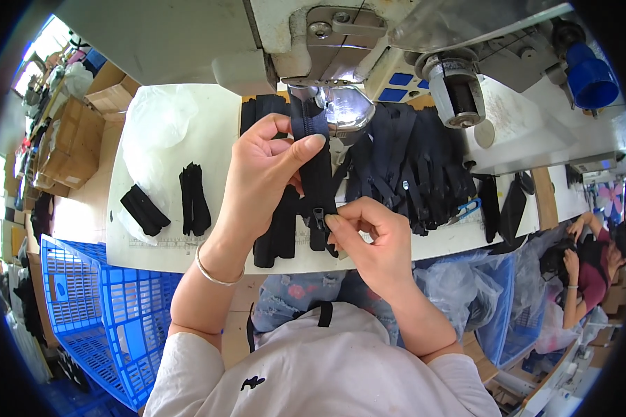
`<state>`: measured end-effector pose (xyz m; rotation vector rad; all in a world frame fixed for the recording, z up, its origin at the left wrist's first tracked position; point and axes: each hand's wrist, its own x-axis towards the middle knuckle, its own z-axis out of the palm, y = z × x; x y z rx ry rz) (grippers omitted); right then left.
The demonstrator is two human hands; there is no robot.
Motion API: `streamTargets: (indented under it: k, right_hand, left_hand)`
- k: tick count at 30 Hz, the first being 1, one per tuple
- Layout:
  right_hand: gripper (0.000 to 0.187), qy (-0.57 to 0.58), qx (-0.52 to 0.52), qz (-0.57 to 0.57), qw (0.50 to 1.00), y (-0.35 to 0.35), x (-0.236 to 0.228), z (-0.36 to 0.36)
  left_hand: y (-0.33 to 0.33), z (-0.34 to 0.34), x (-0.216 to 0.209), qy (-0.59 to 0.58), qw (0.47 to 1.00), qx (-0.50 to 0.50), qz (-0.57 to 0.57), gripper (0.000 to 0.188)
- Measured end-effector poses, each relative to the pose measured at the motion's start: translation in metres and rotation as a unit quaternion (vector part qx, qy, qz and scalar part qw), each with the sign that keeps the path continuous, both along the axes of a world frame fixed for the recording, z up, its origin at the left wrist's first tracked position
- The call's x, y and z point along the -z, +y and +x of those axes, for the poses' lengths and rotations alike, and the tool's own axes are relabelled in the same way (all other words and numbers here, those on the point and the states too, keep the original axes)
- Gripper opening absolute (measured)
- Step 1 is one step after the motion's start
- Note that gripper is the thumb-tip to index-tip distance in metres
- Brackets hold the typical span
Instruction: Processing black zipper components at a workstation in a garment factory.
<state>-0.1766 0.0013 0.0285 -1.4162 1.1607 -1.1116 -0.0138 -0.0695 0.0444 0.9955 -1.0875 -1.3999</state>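
A black zipper point(316, 174) hangs down from beneath the sewing machine's needle area point(313, 94), where a lamp glows. My left hand point(261, 170) grips its upper part, with the thumb lying across the tape. Lower down, my right hand point(375, 243) pinches the zipper's edge between thumb and fingers, right beside the metal slider point(318, 217). Other black zipper strips point(277, 233) lie on the table under and beside my left hand. A large heap of black zippers point(414, 167) spreads to the right of the needle area.
Two small black bundles point(195, 200) and a clear plastic bag point(156, 132) lie on the white table point(219, 111) at left. Blue-handled snips point(468, 208) rest right of the heap. A blue crate point(111, 306) stands lower left. Another person point(591, 267) sits at far right.
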Motion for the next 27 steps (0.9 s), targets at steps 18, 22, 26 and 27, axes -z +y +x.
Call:
streamTargets:
  k: [18, 22, 26, 27]
  right_hand:
    - [0.010, -0.065, 0.029, 0.000, 0.997, -0.007, -0.003, 0.011]
    - [0.010, -0.074, 0.034, 0.008, 0.997, -0.006, -0.003, 0.011]
    - [0.011, -0.071, 0.024, 0.005, 0.997, -0.006, -0.001, 0.011]
    - [0.011, -0.070, 0.026, 0.005, 0.997, -0.007, -0.001, 0.010]
  left_hand:
    - [-0.010, -0.007, -0.010, -0.077, 0.994, -0.059, -0.049, 0.038]
    - [-0.012, -0.009, -0.013, -0.067, 0.995, -0.059, -0.050, 0.039]
    - [-0.012, -0.009, -0.011, -0.080, 0.992, -0.074, -0.059, 0.040]
    - [-0.010, -0.009, -0.011, -0.092, 0.990, -0.081, -0.065, 0.040]
